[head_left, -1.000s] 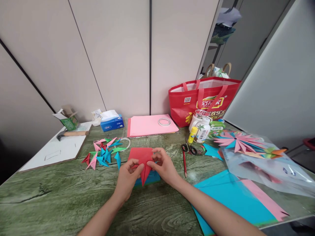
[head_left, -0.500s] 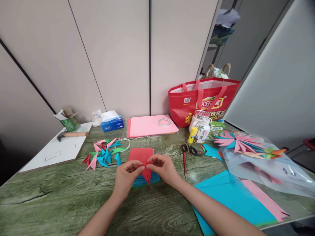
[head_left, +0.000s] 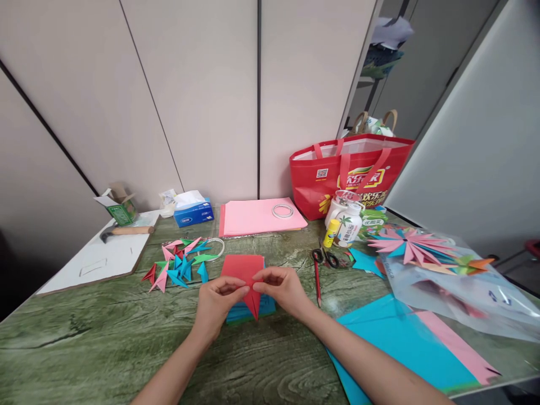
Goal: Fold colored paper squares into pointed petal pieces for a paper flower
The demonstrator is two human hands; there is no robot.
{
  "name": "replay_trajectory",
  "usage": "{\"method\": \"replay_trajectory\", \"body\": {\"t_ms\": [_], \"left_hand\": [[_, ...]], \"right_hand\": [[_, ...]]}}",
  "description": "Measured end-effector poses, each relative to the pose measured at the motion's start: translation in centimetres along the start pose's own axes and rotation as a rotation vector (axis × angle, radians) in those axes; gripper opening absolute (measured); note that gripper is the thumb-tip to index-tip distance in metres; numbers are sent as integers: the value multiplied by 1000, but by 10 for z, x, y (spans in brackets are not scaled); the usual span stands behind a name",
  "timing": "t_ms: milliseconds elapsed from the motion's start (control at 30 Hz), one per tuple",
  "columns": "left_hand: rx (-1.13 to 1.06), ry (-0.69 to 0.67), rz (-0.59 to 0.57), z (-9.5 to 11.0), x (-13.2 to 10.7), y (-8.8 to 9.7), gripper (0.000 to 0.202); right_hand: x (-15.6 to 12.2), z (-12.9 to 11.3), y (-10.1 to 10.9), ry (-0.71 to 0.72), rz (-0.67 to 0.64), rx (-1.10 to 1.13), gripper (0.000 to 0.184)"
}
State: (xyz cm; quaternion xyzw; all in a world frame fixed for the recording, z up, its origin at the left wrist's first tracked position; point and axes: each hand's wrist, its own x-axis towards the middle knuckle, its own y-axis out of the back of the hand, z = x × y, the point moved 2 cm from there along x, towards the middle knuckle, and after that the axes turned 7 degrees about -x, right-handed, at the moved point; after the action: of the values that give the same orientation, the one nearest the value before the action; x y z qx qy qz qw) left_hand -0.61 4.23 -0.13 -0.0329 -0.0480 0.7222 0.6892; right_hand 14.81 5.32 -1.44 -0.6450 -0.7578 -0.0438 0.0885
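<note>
Between my hands is a piece of red folded paper (head_left: 253,301), its narrow point aimed toward me. My left hand (head_left: 215,304) pinches its left side between thumb and fingers. On the opposite side my right hand (head_left: 282,289) pinches it the same way, the two thumbs close together. Beneath lies a stack of paper squares with a red sheet (head_left: 242,264) on top and blue sheets (head_left: 266,304) showing lower down. Several small folded paper pieces (head_left: 181,264) in pink, blue, green and red lie in a pile to the left.
Scissors (head_left: 324,256), a red pencil (head_left: 317,281) and a glue stick (head_left: 331,233) are to the right. Large blue paper (head_left: 405,343) lies near my right forearm. Farther back stand a tissue box (head_left: 194,215), pink paper (head_left: 253,218) and a red bag (head_left: 312,188). A hammer (head_left: 130,230) rests at left.
Both hands keep their pinch on the red paper, which has hardly moved. The whole view has shifted very slightly.
</note>
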Motion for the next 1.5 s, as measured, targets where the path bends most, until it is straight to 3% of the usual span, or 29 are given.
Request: {"method": "replay_trajectory", "body": {"t_ms": [367, 667, 800, 900, 1167, 1333, 1500], "left_hand": [[48, -108, 40, 4, -4, -4, 15], [378, -392, 10, 7, -8, 1, 13], [499, -584, -37, 14, -12, -1, 11], [523, -638, -45, 16, -13, -2, 12], [484, -475, 4, 16, -14, -4, 7], [428, -404, -79, 16, -14, -7, 10], [186, -201, -66, 7, -9, -6, 10]], "right_hand": [[-1, 0, 0, 93, 32, -133, 15], [-6, -10, -2, 346, 110, -376, 11], [-7, -10, -3, 382, 124, -386, 11], [-8, -10, -4, 384, 131, -398, 10], [-11, -14, -7, 347, 97, -499, 9], [-14, -13, -8, 371, 101, -609, 10], [-12, -10, -9, 326, 14, -577, 13]]}}
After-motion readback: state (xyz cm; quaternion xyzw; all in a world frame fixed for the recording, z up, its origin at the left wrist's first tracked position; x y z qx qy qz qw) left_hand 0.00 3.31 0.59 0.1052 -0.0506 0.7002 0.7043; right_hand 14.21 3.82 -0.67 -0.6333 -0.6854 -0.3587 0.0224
